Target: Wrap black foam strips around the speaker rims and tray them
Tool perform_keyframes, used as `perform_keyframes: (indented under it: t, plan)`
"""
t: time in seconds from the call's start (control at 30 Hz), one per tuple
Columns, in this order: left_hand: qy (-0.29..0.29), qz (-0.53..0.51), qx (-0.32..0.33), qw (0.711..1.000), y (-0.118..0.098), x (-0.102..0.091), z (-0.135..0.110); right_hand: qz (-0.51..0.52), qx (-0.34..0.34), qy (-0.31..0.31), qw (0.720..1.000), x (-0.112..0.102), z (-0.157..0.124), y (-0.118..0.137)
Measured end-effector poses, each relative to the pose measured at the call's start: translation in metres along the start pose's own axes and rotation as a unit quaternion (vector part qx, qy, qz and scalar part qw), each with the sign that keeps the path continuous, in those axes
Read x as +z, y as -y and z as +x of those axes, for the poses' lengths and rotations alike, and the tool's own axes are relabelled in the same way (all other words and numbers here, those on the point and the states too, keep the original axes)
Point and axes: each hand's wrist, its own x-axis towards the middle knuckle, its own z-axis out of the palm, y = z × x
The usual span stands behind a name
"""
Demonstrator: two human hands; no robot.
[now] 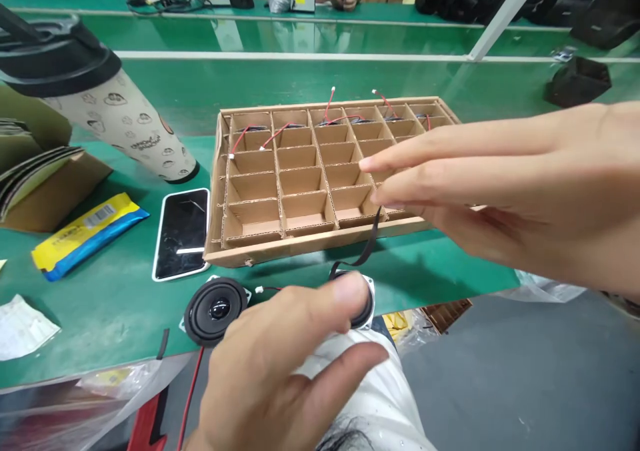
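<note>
Strip [371, 242] hangs at the near side of the tray [320, 239], its long axis dropping from our right hand [505, 177] and then bending leftward to the speaker [369, 304], also on the tray's near side. Our right fingertips appear to pinch its upper end, though the grip is partly hidden. Our left hand [280, 357] is nearer its lower end, fingertips spread; we cannot tell if they touch the speaker.

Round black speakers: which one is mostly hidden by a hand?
The speaker on the right, behind the left hand, with a black strip curling above it. The other speaker, nearer the phone, shows its shiny centre.
</note>
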Motion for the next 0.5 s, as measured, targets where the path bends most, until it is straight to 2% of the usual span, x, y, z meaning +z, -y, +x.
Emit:
perform_keyframes:
  t: [0.1,0.17,0.27,0.37,0.43,0.5]
  plan:
    - [-0.047,0.034,-0.038,0.998,0.006,0.002,0.009,0.001,-0.037,0.004,0.999,0.003,0.000,0.000]
    - [-0.032,0.041,-0.044,0.998,0.010,0.002,0.013,0.008,-0.048,0.007,0.999,0.002,0.000,0.000]
    - [0.026,0.030,0.026,0.999,0.012,0.000,0.018,0.015,-0.054,-0.002,0.998,0.000,-0.002,0.002]
    - [0.140,0.009,0.106,0.984,0.006,-0.004,0.021,0.001,-0.055,-0.013,0.998,0.000,-0.003,0.004]
    - [0.196,-0.022,0.093,0.976,0.000,-0.008,0.020,-0.025,-0.056,-0.011,0.998,0.001,-0.004,0.003]
    - [0.177,-0.046,0.051,0.982,-0.003,-0.014,0.011,-0.041,-0.066,-0.005,0.997,0.004,-0.005,0.002]
